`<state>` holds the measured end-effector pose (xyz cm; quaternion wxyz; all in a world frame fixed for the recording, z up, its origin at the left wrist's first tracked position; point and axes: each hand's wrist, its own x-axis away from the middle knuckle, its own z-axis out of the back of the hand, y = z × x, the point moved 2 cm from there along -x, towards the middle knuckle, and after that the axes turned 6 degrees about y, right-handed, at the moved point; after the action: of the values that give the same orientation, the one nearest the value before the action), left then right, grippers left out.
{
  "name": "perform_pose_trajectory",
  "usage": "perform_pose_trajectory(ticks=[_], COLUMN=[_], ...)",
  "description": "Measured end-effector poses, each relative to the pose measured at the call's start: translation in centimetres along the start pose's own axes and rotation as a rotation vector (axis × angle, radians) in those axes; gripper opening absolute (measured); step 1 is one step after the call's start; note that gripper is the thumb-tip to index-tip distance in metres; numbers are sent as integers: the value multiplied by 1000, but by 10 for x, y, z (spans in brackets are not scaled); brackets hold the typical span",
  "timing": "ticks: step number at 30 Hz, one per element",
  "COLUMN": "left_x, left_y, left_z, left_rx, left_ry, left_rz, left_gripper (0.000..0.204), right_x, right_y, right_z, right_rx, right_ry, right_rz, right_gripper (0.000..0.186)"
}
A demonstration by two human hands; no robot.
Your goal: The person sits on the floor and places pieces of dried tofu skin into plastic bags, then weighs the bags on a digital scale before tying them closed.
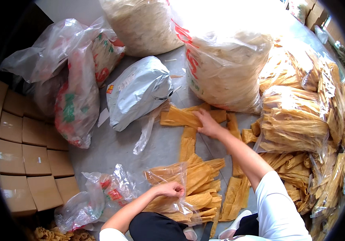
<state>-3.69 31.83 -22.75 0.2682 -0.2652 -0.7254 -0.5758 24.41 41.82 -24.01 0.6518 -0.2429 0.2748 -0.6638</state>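
Note:
My left hand (pixel 171 189) is closed, its fingertips pinching the edge of a clear plastic bag (pixel 165 175). Inside that bag, and sticking out of its right end, lies a bundle of yellow dried tofu-skin strips (pixel 204 180). Farther out, my right hand (pixel 207 123) reaches down to the floor, its fingers closed around the end of a flat dried tofu-skin strip (pixel 177 117). This strip lies crosswise over another loose strip (pixel 187 143) on the grey floor. Part of the grip is hidden beneath my right hand.
A large filled sack (pixel 224 72) stands beyond my right hand, beside a grey wrapped parcel (pixel 140 92). Bagged strips (pixel 295 124) are heaped on the right. Cardboard boxes (pixel 35 160) are stacked left, with crumpled plastic bags (pixel 96 197) nearby. Loose strips (pixel 234 197) lie by my feet.

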Motion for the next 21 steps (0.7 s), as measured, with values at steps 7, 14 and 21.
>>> perform_pose_trajectory(ticks=[7, 14, 21], left_x=[-4, -6, -2], left_y=[-5, -11, 1], left_z=[1, 0, -3], left_rx=[-4, -29, -41], left_ry=[-20, 3, 28], left_rz=[-8, -60, -3], left_gripper=[10, 12, 10], right_x=[12, 38, 41], right_y=[35, 24, 35], right_z=[-15, -36, -24], right_rx=[362, 441, 495], right_ry=[-105, -225, -112], right_rz=[-242, -361, -205], right_gripper=[100, 108, 125])
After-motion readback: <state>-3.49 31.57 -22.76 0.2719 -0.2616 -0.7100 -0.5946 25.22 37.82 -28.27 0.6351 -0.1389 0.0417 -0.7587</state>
